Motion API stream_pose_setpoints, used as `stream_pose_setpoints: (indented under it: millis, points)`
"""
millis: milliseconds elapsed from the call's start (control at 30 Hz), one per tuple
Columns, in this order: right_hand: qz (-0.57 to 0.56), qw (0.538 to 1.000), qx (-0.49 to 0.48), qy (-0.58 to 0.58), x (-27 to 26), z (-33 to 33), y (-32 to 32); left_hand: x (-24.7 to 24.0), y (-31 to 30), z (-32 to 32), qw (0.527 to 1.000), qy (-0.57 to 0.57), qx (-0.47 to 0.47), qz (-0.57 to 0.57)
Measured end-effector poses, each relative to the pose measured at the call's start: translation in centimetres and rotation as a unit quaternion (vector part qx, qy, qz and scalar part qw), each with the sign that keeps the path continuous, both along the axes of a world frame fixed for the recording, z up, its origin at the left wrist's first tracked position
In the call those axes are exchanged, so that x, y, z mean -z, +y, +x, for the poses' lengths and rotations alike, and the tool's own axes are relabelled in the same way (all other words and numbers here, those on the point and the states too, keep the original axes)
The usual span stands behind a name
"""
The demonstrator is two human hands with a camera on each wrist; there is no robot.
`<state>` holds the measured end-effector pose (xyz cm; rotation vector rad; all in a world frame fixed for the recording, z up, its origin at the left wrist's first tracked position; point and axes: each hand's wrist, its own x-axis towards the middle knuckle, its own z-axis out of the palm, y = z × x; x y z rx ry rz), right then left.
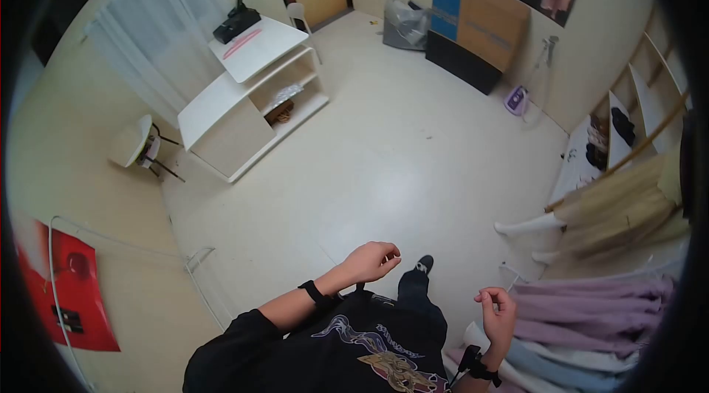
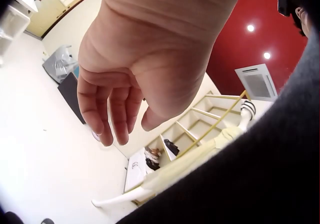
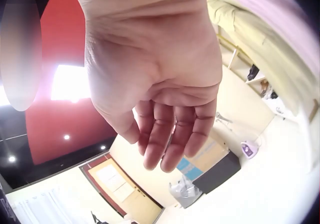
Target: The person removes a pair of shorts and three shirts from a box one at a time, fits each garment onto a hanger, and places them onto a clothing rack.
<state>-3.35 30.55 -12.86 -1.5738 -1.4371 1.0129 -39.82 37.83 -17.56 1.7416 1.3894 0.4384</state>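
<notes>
My left hand (image 1: 367, 262) hangs in the air before my body, fingers loosely curled and holding nothing; the left wrist view shows the same hand (image 2: 145, 68) with its palm bare. To the right, my right hand (image 1: 498, 312) is also raised with loosely bent fingers, and in the right wrist view that hand (image 3: 155, 78) holds nothing either. Nearest to the right hand are lilac garments (image 1: 583, 312) hanging on a rack. Below the left hand a shoe (image 1: 424, 265) stands on the pale floor (image 1: 369, 179).
A white counter (image 1: 221, 134) with a shelf stands ahead left, a chair (image 1: 140, 143) beside it. At the back are a grey bag (image 1: 405, 24), a cardboard box (image 1: 491, 27) and a purple garment steamer (image 1: 517, 100). A mannequin in a yellow skirt (image 1: 620, 197) and shelves (image 1: 646, 90) line the right.
</notes>
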Motion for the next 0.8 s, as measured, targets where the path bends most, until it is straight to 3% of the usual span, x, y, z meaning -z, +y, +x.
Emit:
stream_pose_setpoints:
  millis: [100,367,500,667,800]
  points:
    - [0.017,0.999,-0.048,-0.003,-0.2,0.1,8.7,-1.5,5.0,1.0,0.999,0.042,-0.021,0.009]
    - [0.076,0.969,-0.235,0.000,-1.0,-0.5,26.5,-3.2,13.0,2.5,0.989,0.000,-0.146,-0.023]
    - [-0.038,0.969,-0.243,0.040,-0.8,-0.5,33.2,-1.6,17.6,2.1,0.977,0.012,-0.210,-0.036]
    - [-0.026,0.963,-0.268,0.005,1.6,0.1,43.3,2.1,28.0,1.3,0.971,-0.035,-0.231,-0.041]
    - [-0.035,0.967,-0.251,-0.039,-0.5,-0.4,52.5,2.6,39.6,1.3,0.973,-0.083,-0.210,-0.039]
